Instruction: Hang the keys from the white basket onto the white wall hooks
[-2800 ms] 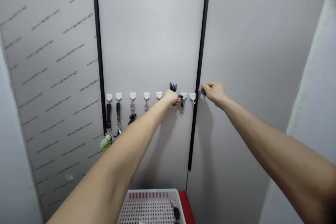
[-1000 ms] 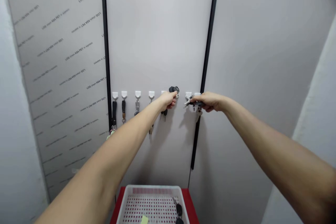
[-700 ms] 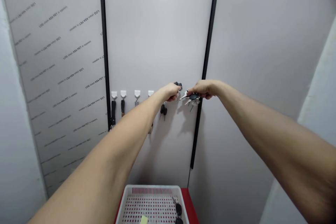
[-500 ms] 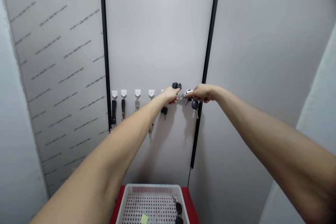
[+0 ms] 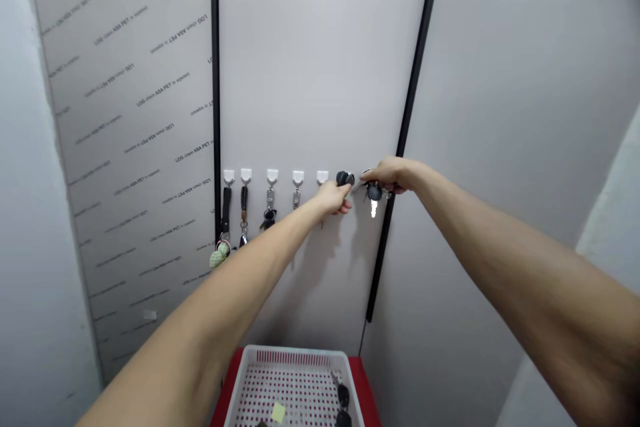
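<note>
My left hand (image 5: 335, 199) is raised to the white panel, closed in a pinch. Black key heads (image 5: 344, 178) stick up above its fingertips. Just to its right, my right hand (image 5: 389, 175) is closed on a bunch of keys (image 5: 374, 192); a round black head and a bright metal blade dangle below the fingers. Part of that bunch is hidden inside the hand. A small metallic piece bridges the narrow gap between the two hands. Nearest my left hand is a white wall hook (image 5: 323, 177), whose lower part the hand partly covers.
More white hooks (image 5: 273, 176) run leftward in a row. From them hang a black strap (image 5: 226, 210), a braided strap (image 5: 244, 203) and other keys. Below stands a white perforated basket (image 5: 295, 355) on a red surface (image 5: 367, 393), holding black keys (image 5: 343, 397) and a yellow note (image 5: 279, 411).
The view has shifted slightly, moving the panel rightward in the picture. My left hand is a little lower, and the keys at my right hand have turned, showing a bright blade.
</note>
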`<act>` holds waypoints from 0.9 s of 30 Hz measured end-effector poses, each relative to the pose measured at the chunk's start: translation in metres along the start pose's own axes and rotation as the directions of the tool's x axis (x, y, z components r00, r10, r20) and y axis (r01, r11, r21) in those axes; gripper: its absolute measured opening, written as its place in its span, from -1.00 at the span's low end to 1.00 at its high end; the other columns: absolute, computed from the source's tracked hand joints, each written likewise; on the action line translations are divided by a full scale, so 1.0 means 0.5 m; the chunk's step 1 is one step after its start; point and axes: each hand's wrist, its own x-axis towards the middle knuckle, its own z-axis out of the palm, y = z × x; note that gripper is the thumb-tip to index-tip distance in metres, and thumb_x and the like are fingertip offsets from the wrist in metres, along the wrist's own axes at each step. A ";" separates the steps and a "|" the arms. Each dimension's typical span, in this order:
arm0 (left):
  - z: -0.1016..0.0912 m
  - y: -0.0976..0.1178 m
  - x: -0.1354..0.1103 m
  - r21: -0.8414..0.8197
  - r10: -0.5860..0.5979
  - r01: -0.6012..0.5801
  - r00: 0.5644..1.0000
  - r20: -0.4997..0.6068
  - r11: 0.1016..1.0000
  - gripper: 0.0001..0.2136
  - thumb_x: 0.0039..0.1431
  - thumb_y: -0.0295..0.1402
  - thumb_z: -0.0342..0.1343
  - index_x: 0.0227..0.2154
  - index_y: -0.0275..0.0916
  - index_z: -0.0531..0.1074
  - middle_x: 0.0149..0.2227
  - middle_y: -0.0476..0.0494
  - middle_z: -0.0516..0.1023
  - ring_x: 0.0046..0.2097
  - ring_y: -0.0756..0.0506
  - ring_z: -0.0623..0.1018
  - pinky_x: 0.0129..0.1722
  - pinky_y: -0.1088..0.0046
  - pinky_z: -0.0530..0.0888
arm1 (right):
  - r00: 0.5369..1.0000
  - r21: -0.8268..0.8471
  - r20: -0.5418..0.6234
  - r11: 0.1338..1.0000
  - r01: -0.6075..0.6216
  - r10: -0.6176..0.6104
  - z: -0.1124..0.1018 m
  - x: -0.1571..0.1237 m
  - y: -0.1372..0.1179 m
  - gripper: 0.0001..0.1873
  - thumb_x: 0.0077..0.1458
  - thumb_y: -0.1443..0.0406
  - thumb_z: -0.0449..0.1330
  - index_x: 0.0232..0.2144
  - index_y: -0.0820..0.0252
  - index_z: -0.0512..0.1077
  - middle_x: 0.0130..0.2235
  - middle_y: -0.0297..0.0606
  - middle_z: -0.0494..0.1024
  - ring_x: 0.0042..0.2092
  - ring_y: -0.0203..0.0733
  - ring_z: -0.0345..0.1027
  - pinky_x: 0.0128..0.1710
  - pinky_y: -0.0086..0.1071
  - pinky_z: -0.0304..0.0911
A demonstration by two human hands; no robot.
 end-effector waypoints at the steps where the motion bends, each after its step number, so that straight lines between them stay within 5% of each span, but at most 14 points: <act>1: 0.006 -0.001 0.000 -0.084 0.005 -0.005 1.000 0.010 0.996 -0.87 -0.03 -0.34 -0.17 -0.55 -0.30 0.16 -0.65 0.02 0.27 -0.65 0.10 0.28 -0.64 0.60 0.19 | 0.997 -0.070 0.022 0.995 -0.069 0.071 0.004 -0.003 -0.002 -0.75 -0.30 0.25 0.12 -0.82 0.25 0.20 -0.81 -0.42 0.07 -0.70 -0.43 -0.01 -0.77 -0.53 -0.16; 3: 0.022 -0.005 0.001 -0.247 0.016 0.000 0.998 0.060 0.969 -0.86 -0.03 -0.34 -0.15 -0.56 -0.31 0.17 -0.62 0.03 0.26 -0.61 0.12 0.29 -0.57 0.58 0.23 | 0.982 -0.166 0.044 0.971 -0.174 0.184 0.011 -0.014 -0.006 -0.74 -0.25 0.24 0.08 -0.81 0.26 0.19 -0.81 -0.42 0.07 -0.72 -0.45 -0.03 -0.77 -0.53 -0.16; 6: 0.055 -0.010 0.007 -0.462 0.041 0.014 0.993 0.111 0.887 -0.82 -0.04 -0.33 -0.14 -0.63 -0.32 0.16 -0.64 0.05 0.21 -0.60 0.14 0.26 -0.52 0.57 0.23 | 0.978 -0.140 0.071 0.972 -0.186 0.198 0.016 -0.032 -0.007 -0.75 -0.20 0.25 0.02 -0.78 0.26 0.20 -0.81 -0.43 0.06 -0.73 -0.48 -0.07 -0.77 -0.54 -0.18; 11: 0.095 -0.002 0.036 -0.725 0.029 -0.019 1.000 0.001 0.689 -0.79 -0.02 -0.30 -0.17 -0.64 -0.30 0.14 -0.67 0.07 0.16 -0.65 0.14 0.22 -0.60 0.59 0.21 | 0.984 -0.084 0.120 0.989 -0.124 0.133 0.021 -0.060 -0.001 -0.70 -0.14 0.20 -0.06 -0.76 0.25 0.16 -0.80 -0.44 0.08 -0.76 -0.52 -0.14 -0.78 -0.55 -0.21; 16: 0.089 0.011 0.064 -0.606 -0.061 -0.056 0.983 -0.171 0.794 -0.82 -0.02 -0.35 -0.16 -0.64 -0.30 0.14 -0.71 0.09 0.13 -0.69 0.14 0.20 -0.64 0.60 0.21 | 0.992 -0.046 0.114 0.997 0.055 -0.049 0.034 -0.068 0.032 -0.67 -0.14 0.15 -0.10 -0.72 0.27 0.22 -0.77 -0.44 0.10 -0.76 -0.52 -0.14 -0.78 -0.55 -0.20; 19: 0.078 0.017 0.067 -0.493 -0.041 -0.052 0.984 -0.176 0.868 -0.82 -0.01 -0.37 -0.18 -0.65 -0.30 0.13 -0.72 0.07 0.15 -0.69 0.13 0.22 -0.67 0.63 0.18 | 0.991 -0.037 -0.086 0.995 0.096 -0.099 0.042 -0.066 0.068 -0.72 -0.18 0.19 -0.06 -0.68 0.29 0.27 -0.76 -0.44 0.11 -0.73 -0.50 -0.10 -0.75 -0.55 -0.17; 22: 0.068 0.029 0.068 -0.433 -0.009 -0.062 0.987 -0.161 0.899 -0.81 0.01 -0.37 -0.22 -0.66 -0.30 0.09 -0.72 0.06 0.18 -0.69 0.14 0.24 -0.70 0.66 0.14 | 0.944 -0.007 -0.290 0.986 0.166 -0.161 0.052 -0.064 0.095 -0.76 -0.22 0.26 -0.03 -0.46 0.28 0.30 -0.72 -0.46 0.14 -0.68 -0.47 -0.05 -0.71 -0.57 -0.11; 27: 0.061 0.048 0.062 -0.373 0.083 -0.120 0.990 -0.115 0.920 -0.80 0.01 -0.36 -0.22 -0.66 -0.30 0.09 -0.72 0.04 0.22 -0.69 0.14 0.25 -0.70 0.67 0.15 | 0.931 -0.047 -0.256 0.965 0.257 -0.260 0.070 -0.058 0.109 -0.70 -0.24 0.30 -0.03 -0.38 0.27 0.32 -0.71 -0.47 0.15 -0.66 -0.46 -0.02 -0.64 -0.55 -0.06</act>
